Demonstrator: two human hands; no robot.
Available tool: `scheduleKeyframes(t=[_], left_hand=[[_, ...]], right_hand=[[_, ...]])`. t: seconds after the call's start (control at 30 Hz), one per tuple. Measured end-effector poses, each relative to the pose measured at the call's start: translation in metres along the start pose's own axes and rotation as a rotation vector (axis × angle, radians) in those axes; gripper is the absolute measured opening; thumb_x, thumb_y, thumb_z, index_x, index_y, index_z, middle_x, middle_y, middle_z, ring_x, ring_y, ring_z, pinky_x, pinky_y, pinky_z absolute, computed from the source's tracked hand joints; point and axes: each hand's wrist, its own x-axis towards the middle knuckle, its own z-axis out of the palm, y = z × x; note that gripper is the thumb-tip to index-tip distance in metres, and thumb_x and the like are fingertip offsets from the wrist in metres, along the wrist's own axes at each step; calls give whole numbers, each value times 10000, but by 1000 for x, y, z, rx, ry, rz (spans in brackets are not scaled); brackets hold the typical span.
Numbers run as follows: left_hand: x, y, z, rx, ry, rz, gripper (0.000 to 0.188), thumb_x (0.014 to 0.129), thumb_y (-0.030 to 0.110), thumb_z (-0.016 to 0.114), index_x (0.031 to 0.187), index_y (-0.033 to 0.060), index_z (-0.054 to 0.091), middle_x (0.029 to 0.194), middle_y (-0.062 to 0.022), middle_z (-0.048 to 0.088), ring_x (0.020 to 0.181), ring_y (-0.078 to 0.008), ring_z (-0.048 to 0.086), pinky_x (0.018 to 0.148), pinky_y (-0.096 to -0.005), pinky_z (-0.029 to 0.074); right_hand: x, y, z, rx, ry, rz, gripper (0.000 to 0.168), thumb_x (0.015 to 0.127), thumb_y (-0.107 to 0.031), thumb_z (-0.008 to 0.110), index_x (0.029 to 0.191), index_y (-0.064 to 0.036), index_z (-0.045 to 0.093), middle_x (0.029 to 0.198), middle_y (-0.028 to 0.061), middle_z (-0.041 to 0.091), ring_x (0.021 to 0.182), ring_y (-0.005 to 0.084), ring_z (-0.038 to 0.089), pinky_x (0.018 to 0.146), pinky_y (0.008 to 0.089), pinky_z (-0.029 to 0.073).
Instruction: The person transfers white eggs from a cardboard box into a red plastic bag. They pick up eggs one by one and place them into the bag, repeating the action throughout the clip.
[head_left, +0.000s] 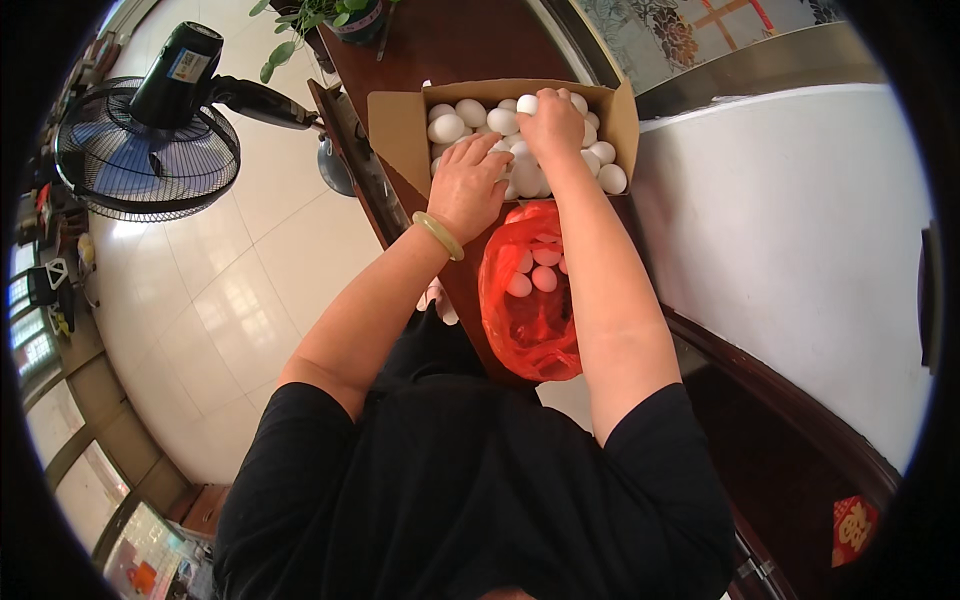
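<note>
An open cardboard box (395, 120) full of white eggs (471, 113) lies on a dark wooden tabletop. My right hand (553, 124) is over the box's far right part, its fingers closed around a white egg (527, 103). Over the near left part of the box, my left hand (471, 176) rests among the eggs with its fingers spread; whether it holds one is hidden. A pale bangle circles my left wrist. Nearer my body, partly under my right forearm, an open red plastic bag (501, 330) contains several eggs (544, 279).
A black electric fan (150, 150) stands at the left over the tiled floor. Behind the box is a potted plant (358, 19) at the table's far end. A white wall panel (787, 225) rises to the right. Below it is dark wooden furniture (780, 405).
</note>
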Motion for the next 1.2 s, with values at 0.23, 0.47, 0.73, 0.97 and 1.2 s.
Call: scheduleKeyframes(t=[0.23,0.47,0.73,0.97,1.2], left_hand=[[0,-1,3,-20,-2,-4,299,735,64,657,1033,85,638,1227,-109,568,1185,-310,492,999,-435,387],[1,3,2,-50,2,1,295,729,52,660,1022,80,638,1201,-105,583,1180,-304,497,991,-432,391],[-1,7,0,-59,-7,8,291,722,43,663,1010,73,640,1182,-105,589,1174,-305,502,977,-428,404],[-2,16,1,-59,-2,63,280,723,39,665,1001,65,641,1173,-108,592,1156,-305,513,953,-426,415],[-19,41,0,-136,24,179,245,725,15,643,967,58,642,1065,-104,623,1039,-304,571,879,-411,450]], right_hand=[[6,-4,-1,1,-86,93,238,732,-193,713,889,-24,656,1047,148,614,895,318,649,776,408,534],[10,-4,1,-65,-148,131,243,758,-232,689,919,-53,660,1058,128,618,901,293,654,777,403,523],[4,0,5,-70,-99,47,247,776,-271,706,922,-77,665,1025,98,617,955,271,629,808,420,475],[-17,19,-13,189,182,-132,216,780,-203,698,940,-68,646,998,91,618,964,283,602,822,426,473],[-100,26,-84,570,204,-117,123,803,-20,643,914,-37,593,870,121,608,757,308,617,651,368,500]])
